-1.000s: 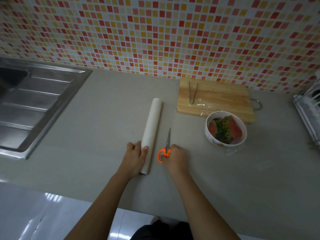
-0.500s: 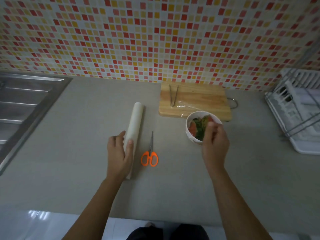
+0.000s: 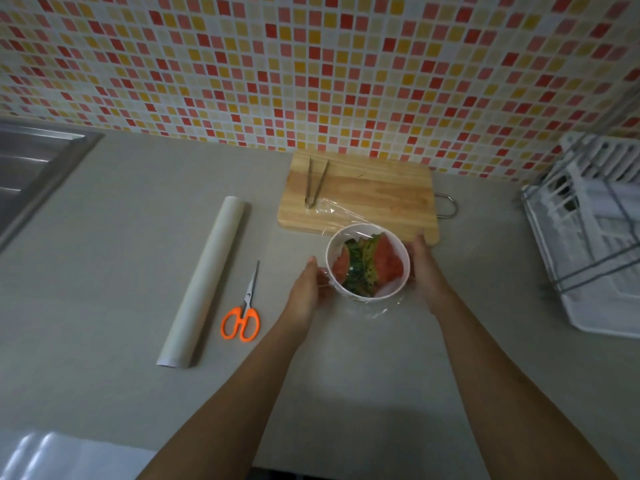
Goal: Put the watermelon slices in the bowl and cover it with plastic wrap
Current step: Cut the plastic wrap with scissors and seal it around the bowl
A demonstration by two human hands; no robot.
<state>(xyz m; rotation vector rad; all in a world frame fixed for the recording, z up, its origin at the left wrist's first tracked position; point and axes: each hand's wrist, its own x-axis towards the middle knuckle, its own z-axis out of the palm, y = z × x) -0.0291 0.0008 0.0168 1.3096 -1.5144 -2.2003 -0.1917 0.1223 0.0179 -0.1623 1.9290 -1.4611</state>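
Your left hand (image 3: 304, 289) and right hand (image 3: 424, 271) press flat on the two sides of the bowl (image 3: 363, 295) on the tabletop (image 3: 104, 271). The fingers seem straight. Watermelon slices (image 3: 386, 261) sit inside under plastic wrap (image 3: 384, 311). The cutting board (image 3: 381, 192) lies just behind.

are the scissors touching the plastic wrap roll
Apart. The head view shows bare counter between the scissors and the plastic wrap roll.
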